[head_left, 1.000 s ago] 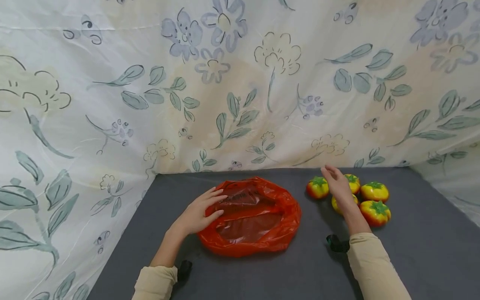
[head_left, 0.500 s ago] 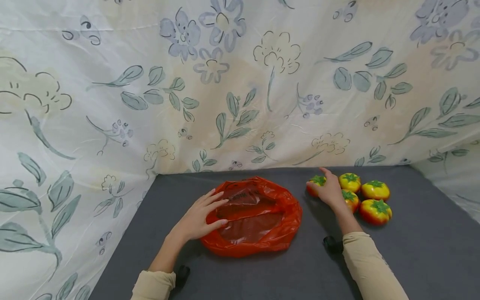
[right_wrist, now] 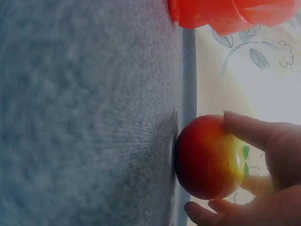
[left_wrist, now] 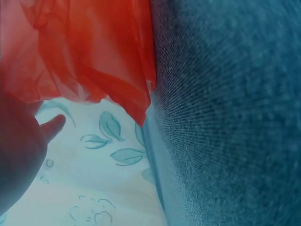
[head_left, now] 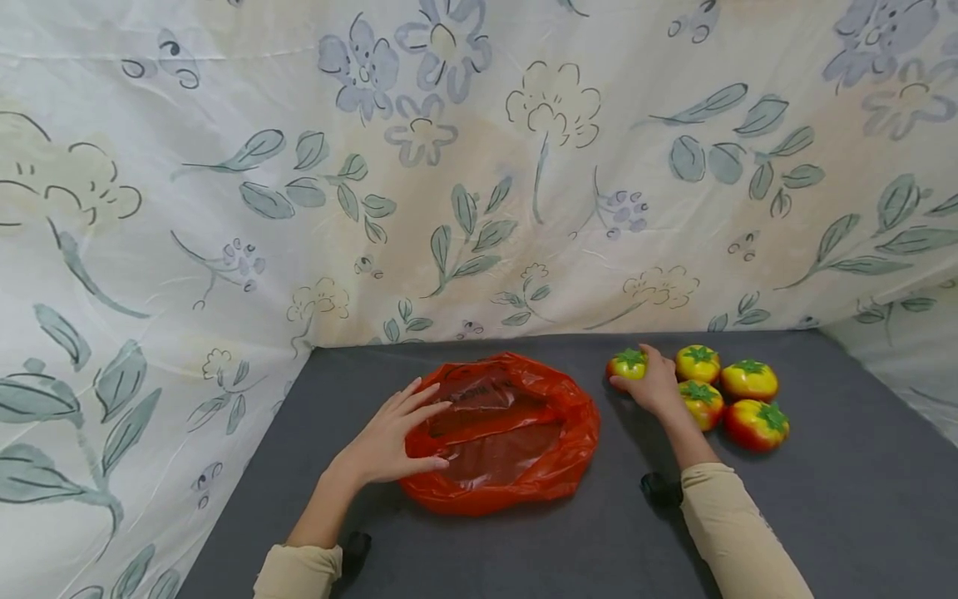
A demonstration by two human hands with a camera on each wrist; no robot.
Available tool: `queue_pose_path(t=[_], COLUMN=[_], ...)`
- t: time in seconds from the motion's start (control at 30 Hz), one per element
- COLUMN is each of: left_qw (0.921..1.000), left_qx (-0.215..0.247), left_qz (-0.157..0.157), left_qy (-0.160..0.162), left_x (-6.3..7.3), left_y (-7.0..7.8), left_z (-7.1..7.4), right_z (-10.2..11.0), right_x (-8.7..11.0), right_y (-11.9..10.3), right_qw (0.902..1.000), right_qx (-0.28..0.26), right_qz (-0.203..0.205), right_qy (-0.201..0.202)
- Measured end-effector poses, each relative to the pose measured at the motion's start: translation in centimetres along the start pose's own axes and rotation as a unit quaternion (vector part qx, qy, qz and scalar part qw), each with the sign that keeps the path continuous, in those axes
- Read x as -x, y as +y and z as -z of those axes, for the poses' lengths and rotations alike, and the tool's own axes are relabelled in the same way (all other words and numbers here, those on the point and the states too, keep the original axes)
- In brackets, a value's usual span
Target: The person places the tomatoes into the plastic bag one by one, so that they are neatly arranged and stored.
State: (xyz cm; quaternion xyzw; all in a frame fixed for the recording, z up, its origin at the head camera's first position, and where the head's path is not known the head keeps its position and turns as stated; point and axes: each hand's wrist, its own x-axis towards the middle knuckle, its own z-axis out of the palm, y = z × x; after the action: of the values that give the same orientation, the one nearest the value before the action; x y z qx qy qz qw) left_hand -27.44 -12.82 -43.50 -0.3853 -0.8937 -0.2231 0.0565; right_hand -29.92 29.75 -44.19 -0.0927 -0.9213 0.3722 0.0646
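A red plastic bag [head_left: 580,424] lies with its mouth spread wide on the grey table. My left hand [head_left: 385,437] rests at its left rim, fingers spread and thumb apart; the left wrist view shows the bag's side [left_wrist: 89,52] beside part of that hand [left_wrist: 21,146]. To the right of the bag, my right hand [head_left: 653,384] holds the leftmost yellow-and-red persimmon [head_left: 627,364] with its green cap. In the right wrist view the thumb and curled fingers [right_wrist: 254,132] are around this persimmon [right_wrist: 207,157], which still appears to sit on the table.
Several more persimmons cluster right of my right hand: one at the back [head_left: 698,363], one close to my wrist [head_left: 700,404], and others such as the front-right persimmon [head_left: 756,426]. A floral cloth [head_left: 479,208] hangs behind the grey table [head_left: 524,557].
My right hand has moved left and down from above the cluster to the leftmost persimmon and taken hold of it. The front-right persimmon has tipped slightly right. The left hand stays at the bag.
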Motion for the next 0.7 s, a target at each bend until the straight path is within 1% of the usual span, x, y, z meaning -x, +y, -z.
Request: queue_pose_path(t=[0.17,0.4,0.53,0.7], left_qw=[0.9998,0.9996,0.9997,0.9995], left_qx=[0.014,0.016,0.015,0.020], left_qz=[-0.007,0.000,-0.001,0.000], left_qy=[-0.010,-0.021,-0.018,-0.024], left_x=[0.18,0.51,0.64,0.69], left_y=[-0.03,0.07,-0.03,-0.17], left_z=[0.17,0.49,0.71,1.00], right_z=[-0.06,-0.06,0.02,0.15], right_x=[0.21,0.56,0.74,0.96], right_y=[0.14,-0.14,-0.23,-0.18], right_qw=[1.0000,0.9997,0.9989,0.9961], right_qx=[-0.006,-0.018,-0.042,-0.080], right_qz=[-0.006,-0.012,-0.014,-0.021], right_qy=[-0.001,0.011,0.018,0.032])
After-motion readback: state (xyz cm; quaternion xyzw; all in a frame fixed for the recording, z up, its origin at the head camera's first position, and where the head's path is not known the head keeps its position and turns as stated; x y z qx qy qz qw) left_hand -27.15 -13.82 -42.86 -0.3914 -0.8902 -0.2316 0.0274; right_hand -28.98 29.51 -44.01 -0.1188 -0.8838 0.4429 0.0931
